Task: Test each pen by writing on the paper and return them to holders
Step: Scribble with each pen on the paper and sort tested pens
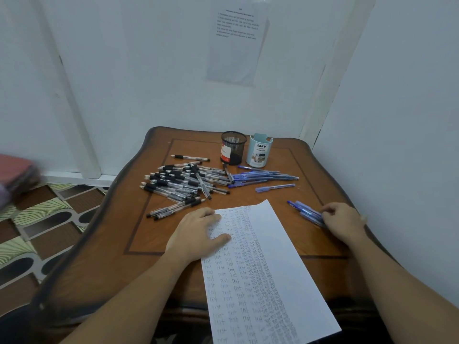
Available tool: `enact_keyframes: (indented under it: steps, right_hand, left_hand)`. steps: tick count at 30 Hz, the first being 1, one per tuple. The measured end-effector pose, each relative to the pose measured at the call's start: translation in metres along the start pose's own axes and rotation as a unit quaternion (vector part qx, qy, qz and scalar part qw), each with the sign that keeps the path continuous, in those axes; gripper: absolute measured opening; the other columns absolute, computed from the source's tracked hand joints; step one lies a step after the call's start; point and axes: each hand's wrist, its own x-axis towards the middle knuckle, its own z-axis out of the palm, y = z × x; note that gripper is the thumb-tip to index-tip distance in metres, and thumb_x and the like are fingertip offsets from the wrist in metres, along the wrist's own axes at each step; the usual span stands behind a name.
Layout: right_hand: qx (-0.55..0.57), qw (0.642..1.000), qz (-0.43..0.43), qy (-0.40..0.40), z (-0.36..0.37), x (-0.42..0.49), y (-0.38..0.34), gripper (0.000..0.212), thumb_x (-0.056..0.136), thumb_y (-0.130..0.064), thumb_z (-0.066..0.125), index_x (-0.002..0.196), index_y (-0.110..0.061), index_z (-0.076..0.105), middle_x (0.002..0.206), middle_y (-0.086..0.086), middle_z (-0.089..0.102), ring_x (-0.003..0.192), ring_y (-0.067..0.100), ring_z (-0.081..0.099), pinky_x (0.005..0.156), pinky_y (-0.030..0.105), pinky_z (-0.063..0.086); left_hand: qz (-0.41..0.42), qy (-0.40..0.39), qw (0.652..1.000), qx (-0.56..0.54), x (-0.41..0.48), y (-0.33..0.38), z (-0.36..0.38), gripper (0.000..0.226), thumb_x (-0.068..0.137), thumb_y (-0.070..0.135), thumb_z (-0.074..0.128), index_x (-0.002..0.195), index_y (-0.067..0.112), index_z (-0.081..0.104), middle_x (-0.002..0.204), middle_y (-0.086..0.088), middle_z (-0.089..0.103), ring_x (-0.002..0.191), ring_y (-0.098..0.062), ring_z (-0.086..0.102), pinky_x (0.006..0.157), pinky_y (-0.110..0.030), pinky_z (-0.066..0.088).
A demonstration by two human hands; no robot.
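Left hand (198, 232) is laid flat on the paper (268, 281); right hand (344, 219) is curled onto the blue pen bunch (306, 212) at 3 o'clock. Pick-up step judged in hand. Next: one pen to be singled out, tested. Holders (233, 148) at 12 o'clock.

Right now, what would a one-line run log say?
left hand: pressing paper | right hand: gripping blue pens | mesh holder, blue holder: no pens showing
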Motion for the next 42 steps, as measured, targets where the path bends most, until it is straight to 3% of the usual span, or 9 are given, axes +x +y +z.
enact_keyframes:
  steps: [4,10,13,17,20,25,30,36,42]
  right_hand:
    - [-0.036,0.998,-0.042,0.024,0.004,0.013,-0.029,0.023,0.100,-0.018,0.052,0.111,-0.016,0.072,0.115,0.006,0.069,0.105,0.024,0.060,0.104,0.046,0.035]
    - [-0.076,0.988,-0.118,-0.060,0.029,0.026,-0.100,0.045,0.106,-0.017,0.044,0.148,-0.034,0.047,0.153,0.004,0.046,0.139,0.028,0.041,0.116,0.051,0.023]
    - [-0.107,0.985,-0.100,-0.088,0.042,0.034,-0.123,0.044,0.107,-0.027,0.041,0.151,-0.035,0.040,0.157,0.006,0.037,0.144,0.030,0.032,0.118,0.054,0.020]
    - [-0.123,0.982,-0.115,-0.083,0.048,0.037,-0.134,0.026,0.105,-0.029,0.048,0.129,-0.028,0.058,0.142,0.008,0.050,0.135,0.028,0.041,0.114,0.051,0.026]
    - [-0.073,0.979,-0.187,-0.045,0.044,0.033,-0.138,0.012,0.105,-0.026,0.047,0.113,-0.021,0.055,0.126,0.005,0.061,0.122,0.025,0.052,0.108,0.046,0.030]
    - [0.112,0.973,-0.197,-0.036,0.023,0.018,-0.142,0.017,0.105,-0.022,0.049,0.119,-0.014,0.057,0.111,0.005,0.066,0.098,0.021,0.060,0.085,0.040,0.053]
    - [0.105,0.978,-0.172,-0.055,0.018,-0.003,-0.115,0.042,0.104,-0.040,0.050,0.076,-0.011,0.058,0.068,-0.001,0.058,0.066,0.019,0.054,0.055,0.029,0.033]
    - [-0.073,0.984,-0.157,-0.048,0.018,-0.029,-0.085,0.028,0.107,-0.043,0.033,0.102,-0.024,0.053,0.087,-0.002,0.065,0.078,0.018,0.060,0.067,0.032,0.049]
    - [-0.129,0.986,-0.007,-0.108,0.015,-0.036,-0.079,0.055,0.099,-0.063,0.035,0.127,-0.026,0.063,0.111,0.011,0.069,0.102,0.034,0.068,0.090,0.054,0.057]
  left_hand:
    - [0.001,0.005,1.000,-0.011,0.002,-0.002,0.001,0.071,0.084,0.072,0.053,0.143,0.033,0.050,0.144,0.019,0.041,0.132,-0.004,0.035,0.110,-0.030,0.029]
    - [0.003,0.010,1.000,-0.020,0.004,-0.003,0.002,0.069,0.084,0.070,0.056,0.142,0.032,0.051,0.142,0.020,0.043,0.131,-0.003,0.035,0.108,-0.028,0.030]
    - [0.006,0.014,1.000,-0.025,0.004,-0.005,0.003,0.069,0.084,0.070,0.056,0.142,0.033,0.052,0.142,0.020,0.042,0.130,-0.003,0.035,0.107,-0.027,0.029]
    - [0.005,0.010,1.000,-0.026,0.005,-0.008,0.005,0.072,0.082,0.074,0.054,0.142,0.034,0.051,0.142,0.020,0.042,0.131,-0.003,0.034,0.108,-0.028,0.030]
    - [0.005,0.007,1.000,-0.026,0.006,-0.009,0.004,0.072,0.082,0.074,0.054,0.142,0.033,0.050,0.142,0.020,0.042,0.131,-0.003,0.034,0.108,-0.028,0.029]
    - [0.002,0.003,1.000,-0.019,0.005,-0.008,0.003,0.072,0.083,0.073,0.054,0.143,0.033,0.050,0.143,0.019,0.042,0.132,-0.004,0.035,0.107,-0.028,0.029]
    - [0.002,0.002,1.000,-0.012,0.002,-0.005,0.002,0.071,0.085,0.072,0.053,0.144,0.032,0.050,0.146,0.017,0.041,0.134,-0.006,0.035,0.109,-0.029,0.029]
    - [-0.003,-0.006,1.000,-0.006,0.000,-0.002,0.001,0.072,0.086,0.071,0.051,0.146,0.031,0.047,0.150,0.016,0.039,0.137,-0.007,0.033,0.112,-0.031,0.028]
    - [-0.001,-0.003,1.000,-0.003,-0.002,-0.001,0.000,0.070,0.087,0.070,0.051,0.146,0.031,0.047,0.150,0.016,0.039,0.137,-0.006,0.034,0.111,-0.030,0.028]
